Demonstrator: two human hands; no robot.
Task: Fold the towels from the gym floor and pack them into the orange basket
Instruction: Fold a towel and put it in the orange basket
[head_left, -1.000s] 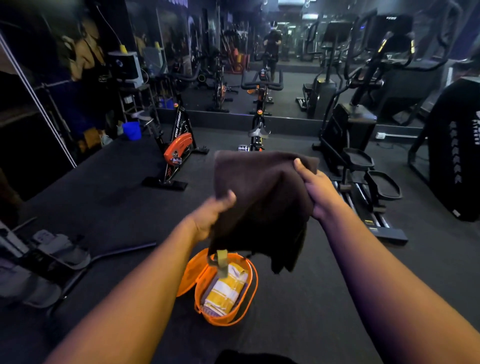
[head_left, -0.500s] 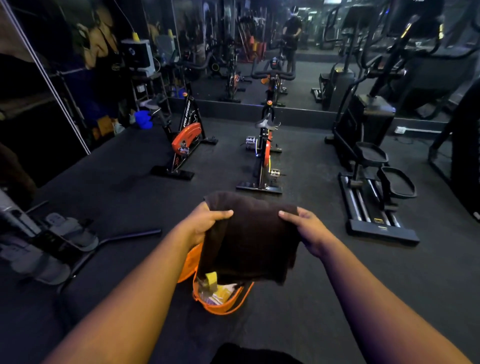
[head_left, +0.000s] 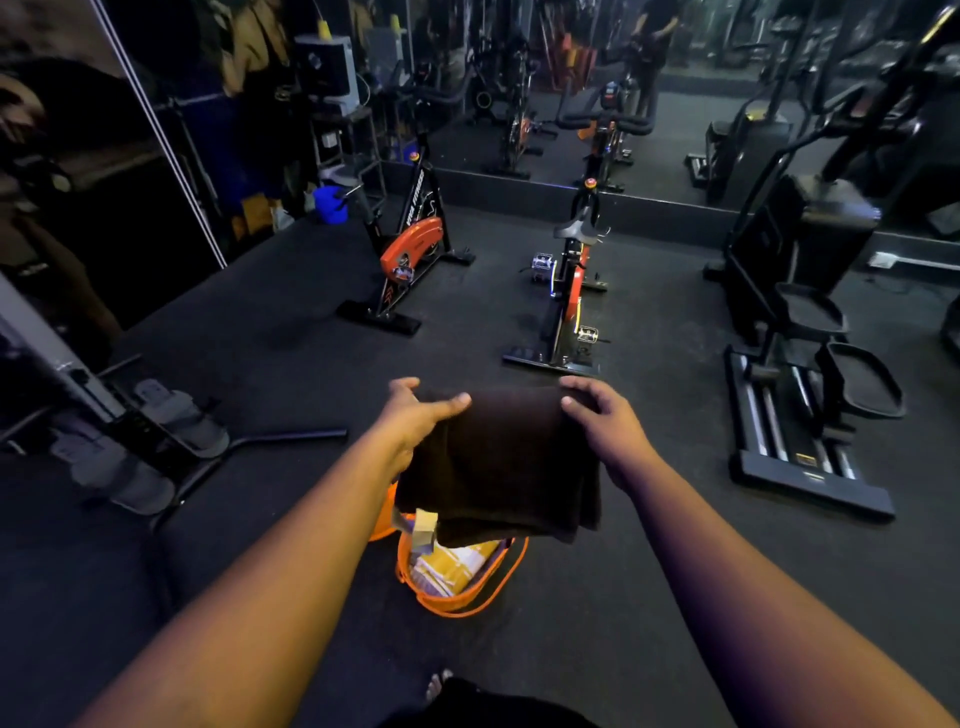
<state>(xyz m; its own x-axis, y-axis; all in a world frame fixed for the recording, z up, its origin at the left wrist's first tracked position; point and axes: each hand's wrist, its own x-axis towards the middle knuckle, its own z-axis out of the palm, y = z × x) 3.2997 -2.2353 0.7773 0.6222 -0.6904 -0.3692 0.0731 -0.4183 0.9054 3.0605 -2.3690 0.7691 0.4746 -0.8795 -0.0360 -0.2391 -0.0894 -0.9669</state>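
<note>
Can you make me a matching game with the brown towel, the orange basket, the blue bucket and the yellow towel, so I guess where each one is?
Things:
1. brown towel
2. orange basket
3. blue bucket
4. yellow towel

Places:
A. far off on the left, by the wall
B. inside the basket
C. held up by the left hand and right hand
D. on the dark floor, under the held towel

Pairs: 1-C, 2-D, 3-A, 4-B
</note>
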